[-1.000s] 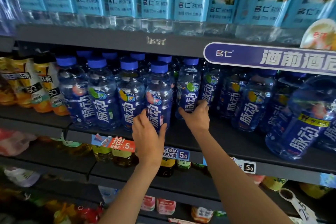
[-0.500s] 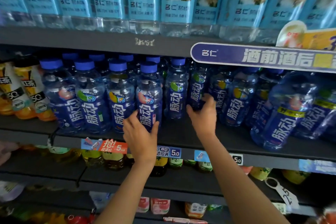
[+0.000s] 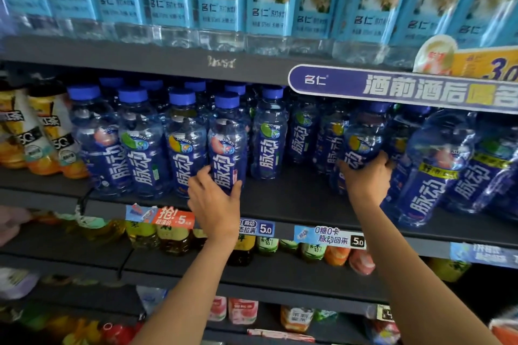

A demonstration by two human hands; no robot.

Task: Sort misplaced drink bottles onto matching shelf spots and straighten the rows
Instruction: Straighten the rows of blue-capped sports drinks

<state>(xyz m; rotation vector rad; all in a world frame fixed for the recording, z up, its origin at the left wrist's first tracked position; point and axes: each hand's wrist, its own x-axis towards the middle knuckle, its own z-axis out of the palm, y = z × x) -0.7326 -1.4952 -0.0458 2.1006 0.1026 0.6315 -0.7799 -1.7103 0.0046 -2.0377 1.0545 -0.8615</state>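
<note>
Right hand [image 3: 365, 176] grips a yellow-badged blue sports-drink bottle [image 3: 361, 137], set back from the shelf edge [image 3: 308, 221]. Left hand [image 3: 214, 202] wraps the base of a pink-badged front-row bottle [image 3: 227, 145]. Step looks like row straightening; next probably pull the right bottle forward, level with front row.

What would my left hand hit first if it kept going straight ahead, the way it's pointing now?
The left hand already grips the front blue bottle with the pink fruit label, so that comes first. Pushed further, that bottle would probably meet the one behind it, though depth is unclear.
</note>
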